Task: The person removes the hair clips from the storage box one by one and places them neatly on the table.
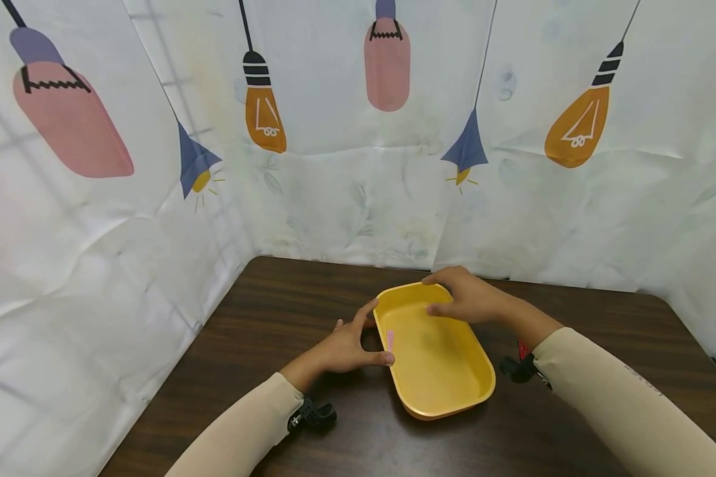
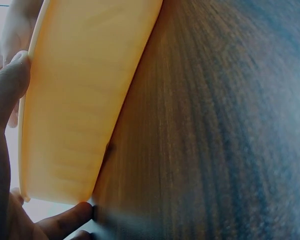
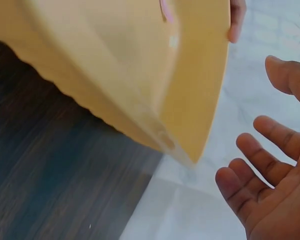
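Observation:
A yellow rectangular plastic tray with rounded corners sits on the dark wooden table, turned at a slant. Inside, by its left wall, is a small slim pink piece; its kind is too small to tell. My left hand is spread along the tray's left side, thumb tip at the rim and index fingertip at the rim farther back. In the left wrist view, the thumb lies against the tray's rim. Over the far right corner hovers my right hand, fingers apart; the right wrist view shows a gap between its fingers and the tray.
The brown wood-grain table extends around the tray. A small red thing shows partly behind the right wrist. White cloth printed with lamps and bulbs hangs behind the table and along its left. Each wrist wears a dark strap-on device.

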The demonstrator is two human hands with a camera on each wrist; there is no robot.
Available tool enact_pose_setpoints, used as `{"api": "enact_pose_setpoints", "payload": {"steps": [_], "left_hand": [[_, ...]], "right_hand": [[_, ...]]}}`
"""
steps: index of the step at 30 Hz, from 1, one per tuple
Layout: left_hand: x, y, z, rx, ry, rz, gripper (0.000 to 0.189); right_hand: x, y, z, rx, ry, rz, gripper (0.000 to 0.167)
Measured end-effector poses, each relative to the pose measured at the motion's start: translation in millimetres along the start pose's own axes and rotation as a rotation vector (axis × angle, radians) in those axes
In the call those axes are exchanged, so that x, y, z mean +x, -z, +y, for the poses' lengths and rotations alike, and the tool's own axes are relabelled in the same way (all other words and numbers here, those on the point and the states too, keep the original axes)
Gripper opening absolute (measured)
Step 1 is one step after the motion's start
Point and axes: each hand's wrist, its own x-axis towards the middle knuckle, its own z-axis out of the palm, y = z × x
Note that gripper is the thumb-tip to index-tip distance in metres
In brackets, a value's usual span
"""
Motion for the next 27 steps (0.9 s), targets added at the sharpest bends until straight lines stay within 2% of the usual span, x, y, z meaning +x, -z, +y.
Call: {"api": "enact_pose_setpoints", "payload": {"steps": [4,10,17,24,27], "left_hand": [[0.5,-0.1,-0.8,0.000,-0.003,-0.003,0.120],[0.4,-0.6,-2.0,-0.002,-0.003,-0.006,0.120],[1.8,-1.4,-3.2,0.014,0.003,-0.006,0.120],[0.9,-1.4,-2.3,0.011,0.004,0.000,0.120],[0.7,-1.5,-2.1,0.005,-0.002,0.005,0.120]], "right_hand": [[5.0,-4,-3,-0.008,0.014,-0.006,0.060],[14.5,-12,-7,-0.029,-0.023,-0.017,0.059],[22.8,-21,-11,-0.010,-0.026,-0.041,0.060],[30.0,-33,-13,0.003,-0.057,-0.092,0.059],[32.7,-39,-14,-0.003,-0.043,-0.110,0.058]]}}
